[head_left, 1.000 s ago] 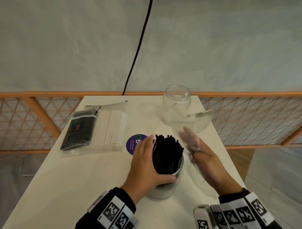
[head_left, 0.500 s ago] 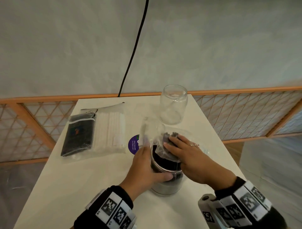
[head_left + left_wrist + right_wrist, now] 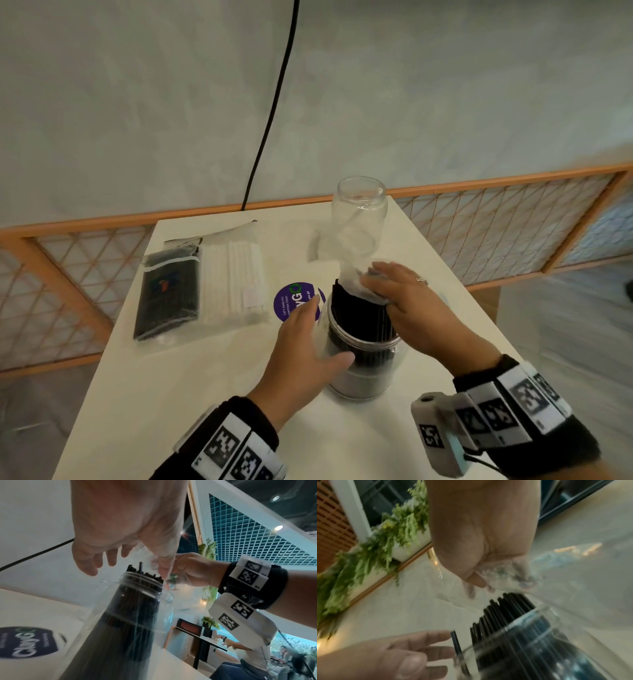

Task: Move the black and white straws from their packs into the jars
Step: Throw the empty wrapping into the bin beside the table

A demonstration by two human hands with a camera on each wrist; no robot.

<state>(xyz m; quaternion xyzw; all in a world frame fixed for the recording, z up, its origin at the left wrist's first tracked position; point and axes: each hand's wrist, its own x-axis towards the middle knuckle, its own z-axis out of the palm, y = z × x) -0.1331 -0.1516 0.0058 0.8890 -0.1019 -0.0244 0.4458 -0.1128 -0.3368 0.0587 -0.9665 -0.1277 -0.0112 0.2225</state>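
A clear jar [image 3: 359,370] packed with black straws [image 3: 359,315] stands near the table's front, in front of me. My left hand [image 3: 305,346] lies against the jar's left side with straight, spread fingers and the thumb on the front wall. My right hand [image 3: 404,301] hovers just over the straw tops and grips a crumpled clear plastic pack [image 3: 342,260], seemingly empty, which trails up and left. In the right wrist view the fingers [image 3: 476,580] curl round that plastic. An empty jar [image 3: 359,212] stands at the back. A pack of black straws [image 3: 171,294] and a pack of white straws [image 3: 233,281] lie at the left.
A round purple sticker [image 3: 294,301] lies on the white table [image 3: 205,394] between the packs and the full jar. A wooden lattice rail [image 3: 513,222] runs behind the table, and a black cable [image 3: 270,113] hangs down the wall. The table's right edge is close to the jar.
My right hand came over the straw tops with the plastic pack, pressed there, and now lifts with it. My left hand has loosened its grip on the jar and its fingers have straightened.
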